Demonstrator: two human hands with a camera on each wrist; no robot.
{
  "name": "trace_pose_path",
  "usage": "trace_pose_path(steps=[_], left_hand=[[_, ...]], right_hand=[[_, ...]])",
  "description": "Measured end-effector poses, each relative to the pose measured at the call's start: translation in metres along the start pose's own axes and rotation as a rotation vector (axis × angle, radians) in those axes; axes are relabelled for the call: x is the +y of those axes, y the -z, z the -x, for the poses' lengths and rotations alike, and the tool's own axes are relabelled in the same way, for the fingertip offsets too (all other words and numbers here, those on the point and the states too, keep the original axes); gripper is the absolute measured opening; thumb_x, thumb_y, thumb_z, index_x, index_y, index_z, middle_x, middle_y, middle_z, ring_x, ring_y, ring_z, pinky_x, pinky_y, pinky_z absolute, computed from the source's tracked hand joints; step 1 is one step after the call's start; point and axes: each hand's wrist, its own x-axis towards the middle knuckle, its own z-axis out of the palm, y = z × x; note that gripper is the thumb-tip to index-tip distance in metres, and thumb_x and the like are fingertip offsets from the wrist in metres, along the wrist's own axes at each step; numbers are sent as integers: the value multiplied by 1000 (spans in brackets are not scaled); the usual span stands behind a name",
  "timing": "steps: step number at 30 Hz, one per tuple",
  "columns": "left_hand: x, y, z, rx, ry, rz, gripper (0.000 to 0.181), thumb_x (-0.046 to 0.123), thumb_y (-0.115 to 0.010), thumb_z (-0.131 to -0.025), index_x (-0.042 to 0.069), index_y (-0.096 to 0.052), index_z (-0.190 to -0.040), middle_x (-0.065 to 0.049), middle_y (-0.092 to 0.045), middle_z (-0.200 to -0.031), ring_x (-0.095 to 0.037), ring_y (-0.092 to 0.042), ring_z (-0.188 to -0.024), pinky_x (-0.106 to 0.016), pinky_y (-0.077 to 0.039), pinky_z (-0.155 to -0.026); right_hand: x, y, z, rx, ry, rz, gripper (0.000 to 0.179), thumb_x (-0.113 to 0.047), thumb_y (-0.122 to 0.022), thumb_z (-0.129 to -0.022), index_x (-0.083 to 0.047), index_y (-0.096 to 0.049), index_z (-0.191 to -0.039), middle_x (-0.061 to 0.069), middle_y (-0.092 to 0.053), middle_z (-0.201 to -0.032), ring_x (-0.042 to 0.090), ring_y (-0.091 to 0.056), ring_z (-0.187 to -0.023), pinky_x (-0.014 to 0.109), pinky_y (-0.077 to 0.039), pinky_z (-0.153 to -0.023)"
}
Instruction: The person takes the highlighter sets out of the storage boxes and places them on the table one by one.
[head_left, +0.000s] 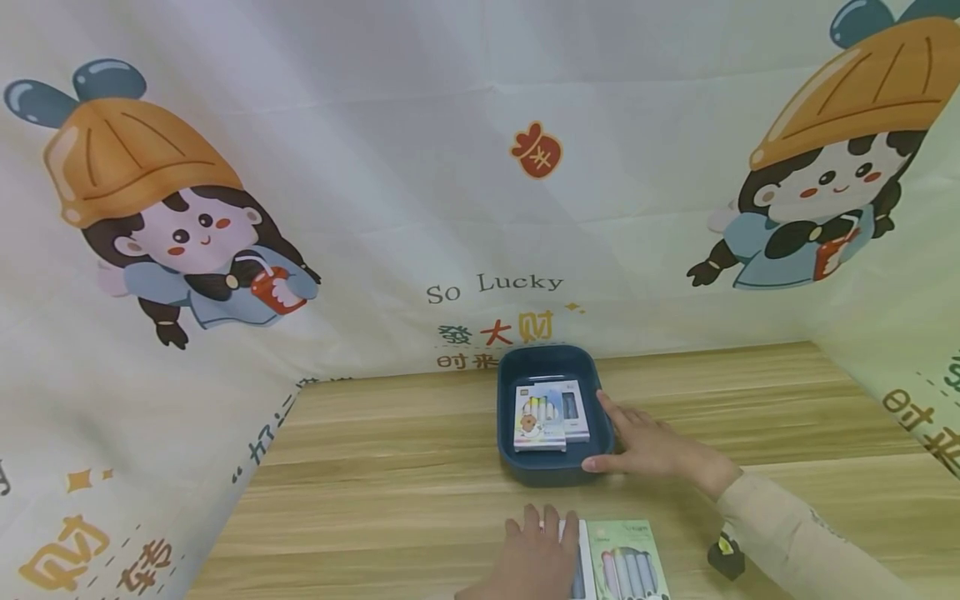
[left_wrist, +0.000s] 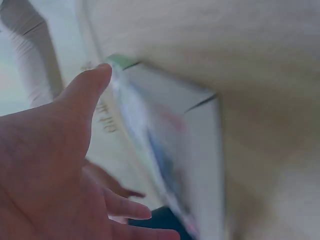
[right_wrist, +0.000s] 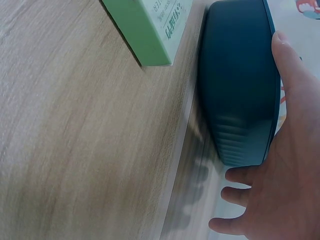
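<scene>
Two hands work well apart at a wooden bench [head_left: 375, 475], the right hand [head_left: 645, 442] set against a dark blue bin [head_left: 547, 476], thumb at the rim and fingers spread by the side wall. The left hand [head_left: 534, 554] lies nearer the person, fingers loosely extended over a white-edged box [head_left: 587, 562]. Neither appears clamped on anything; how firmly the left fingertips touch cannot be told.

Just right of the left hand, beside the white-edged box, lies a green box [head_left: 626, 560], its printed pens face up. Ahead of the left hand, the bin holds a pen-printed box [head_left: 528, 429] partly overlapping a second white box [head_left: 581, 429].

The step in hand looks to be steadying the bin while the other hand takes up a box; the next move seems to call for left thumb and fingers to close on the long edges without dragging the green neighbour. The bin's long axis runs away from the hands toward the cloth backdrop [head_left: 390, 250]. The green box points much the same way, its near end cut off by the head view.
</scene>
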Motion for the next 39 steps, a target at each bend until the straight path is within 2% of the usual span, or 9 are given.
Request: trace_pose_path(steps=[3, 6, 9, 15, 21, 26, 39], left_hand=[[-6, 12, 0, -28, 14, 41, 90, 67, -71, -75, 18, -43, -146, -7, -56, -140, -31, -54, -127, -50, -53, -96], [-12, 23, 2, -32, 12, 103, 110, 79, -71, -64, 16, -41, -148, -10, -54, -144, -32, -52, -131, -53, -51, -98], [-17, 30, 5, -8, -5, 146, 118, 86, -66, -61, 12, -41, -148, -14, -53, -143, -33, -52, -130, -54, -52, -97], [-20, 32, 9, 20, -6, 167, 119, 88, -65, -60, 10, -42, -147, -16, -54, -140, -34, -52, -128, -55, -52, -96], [-21, 32, 8, 45, 26, 146, 122, 90, -63, -59, 10, -40, -149, -14, -54, -143, -33, -52, -130, -55, -51, -98], [-25, 37, 7, 53, 56, 123, 124, 92, -60, -58, 11, -41, -149, -14, -55, -143, -32, -54, -130, -55, -51, -99], [-40, 52, 8, 73, 57, 119, 115, 88, -59, -66, 13, -40, -151, -14, -55, -144, -35, -54, -130, -54, -51, -99]], right_hand=[[0, 0, 0, -2, -2, 2, 115, -73, -61, -81, -10, -4, -160, 27, -28, -159, 54, -23, -146, 76, -22, -110], [0, 1, 1, -5, -2, -7, 115, -72, -61, -82, -10, -4, -160, 27, -27, -160, 53, -22, -146, 75, -22, -111], [0, 1, 1, -5, 1, -11, 114, -72, -61, -82, -10, -4, -160, 27, -27, -160, 54, -23, -146, 76, -22, -110], [0, 1, 1, -8, -3, -5, 114, -72, -59, -82, -10, -4, -160, 27, -26, -160, 53, -23, -146, 75, -21, -111], [0, 1, 0, -10, -2, -9, 115, -73, -60, -82, -10, -4, -160, 27, -26, -160, 54, -22, -146, 74, -22, -112], [1, 1, 0, -17, -6, -14, 115, -73, -60, -82, -11, -4, -160, 27, -24, -161, 53, -22, -147, 73, -21, -113], [-2, 3, 1, -21, 1, -4, 114, -71, -60, -82, -10, -4, -160, 29, -24, -160, 54, -24, -145, 73, -23, -112]])
